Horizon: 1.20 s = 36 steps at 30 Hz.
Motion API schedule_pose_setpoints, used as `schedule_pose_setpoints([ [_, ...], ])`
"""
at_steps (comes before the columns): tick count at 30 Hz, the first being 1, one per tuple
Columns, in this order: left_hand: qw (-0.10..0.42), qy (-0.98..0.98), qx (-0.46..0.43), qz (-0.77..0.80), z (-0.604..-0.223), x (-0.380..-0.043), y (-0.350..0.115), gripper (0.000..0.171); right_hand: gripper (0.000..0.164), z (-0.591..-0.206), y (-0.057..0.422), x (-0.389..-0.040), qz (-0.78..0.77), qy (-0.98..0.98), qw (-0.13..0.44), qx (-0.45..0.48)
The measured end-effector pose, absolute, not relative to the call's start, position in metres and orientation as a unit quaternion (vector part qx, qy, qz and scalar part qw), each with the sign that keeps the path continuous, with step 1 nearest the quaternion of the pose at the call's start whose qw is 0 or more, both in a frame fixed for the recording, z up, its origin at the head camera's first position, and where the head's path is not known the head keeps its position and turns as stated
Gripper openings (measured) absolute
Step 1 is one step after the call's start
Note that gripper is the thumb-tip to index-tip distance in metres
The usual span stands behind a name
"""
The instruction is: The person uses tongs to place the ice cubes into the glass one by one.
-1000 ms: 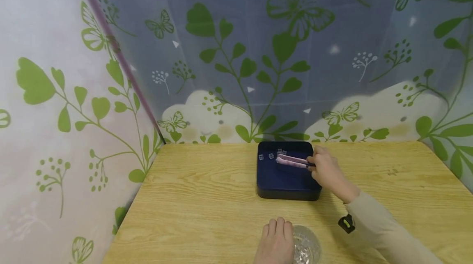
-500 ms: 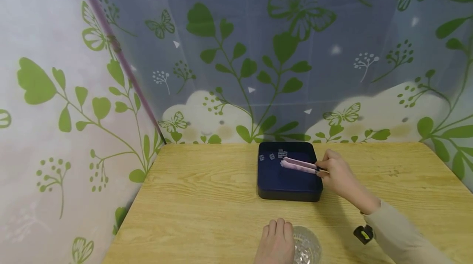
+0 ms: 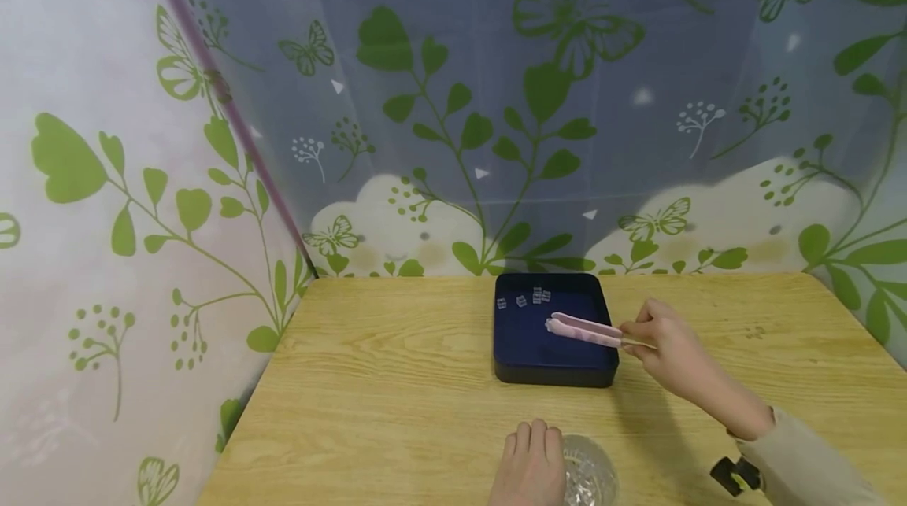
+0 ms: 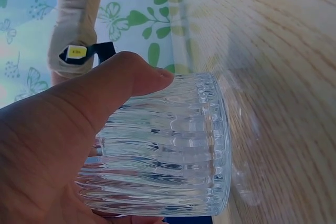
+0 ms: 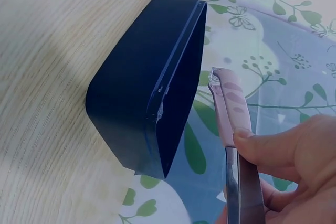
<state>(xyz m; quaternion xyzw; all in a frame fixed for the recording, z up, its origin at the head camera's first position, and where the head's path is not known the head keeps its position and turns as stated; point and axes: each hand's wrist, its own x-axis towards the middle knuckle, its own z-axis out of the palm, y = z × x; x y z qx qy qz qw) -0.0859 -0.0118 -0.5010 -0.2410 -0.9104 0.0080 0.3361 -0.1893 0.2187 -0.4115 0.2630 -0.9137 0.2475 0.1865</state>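
Observation:
My right hand pinches a pair of pink-tipped tongs above the dark blue square box. In the right wrist view a small clear piece sits between the tips of the tongs, raised outside the box's opening. Several little clear cubes lie inside the box towards its back. At the near edge my left hand grips a clear ribbed glass. Its thumb lies along the glass wall in the left wrist view, with the other fingers mostly hidden behind. Clear pieces show inside the glass from above.
The wood-grain table runs back to a patterned cloth backdrop. Another patterned cloth hangs along the left side. The box stands close to the back edge, with bare wood between it and the glass.
My right hand has drawn the tongs to the right and nearer to me, away from the cubes at the back of the box. The left hand and the glass have stayed in place.

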Motion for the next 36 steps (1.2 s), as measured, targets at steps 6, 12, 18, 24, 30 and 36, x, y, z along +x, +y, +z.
schedule_pose_setpoints([
  [6,0.327,-0.913,-0.245,0.005,-0.500,-0.085,-0.013,0.047,0.024,-0.406,0.226,-0.177,0.260,-0.912,0.174,0.264],
  [12,0.348,-0.905,-0.243,0.004,-0.502,-0.087,-0.013,0.045,0.021,-0.398,0.231,-0.161,0.281,-0.912,0.150,0.258],
  [18,0.362,-0.901,-0.240,0.003,-0.504,-0.088,-0.013,0.041,0.020,-0.390,0.233,-0.144,0.297,-0.906,0.143,0.265],
  [24,0.403,-0.886,-0.229,0.005,-0.508,-0.092,-0.012,0.012,0.027,-0.389,0.236,-0.126,0.301,-0.900,0.138,0.284],
  [30,0.410,-0.883,-0.227,0.010,-0.508,-0.093,-0.012,0.025,0.033,-0.391,0.242,-0.111,0.308,-0.883,0.148,0.320],
  [36,0.398,-0.887,-0.233,0.013,-0.507,-0.092,-0.013,0.037,0.027,-0.396,0.245,-0.101,0.312,-0.855,0.179,0.373],
])
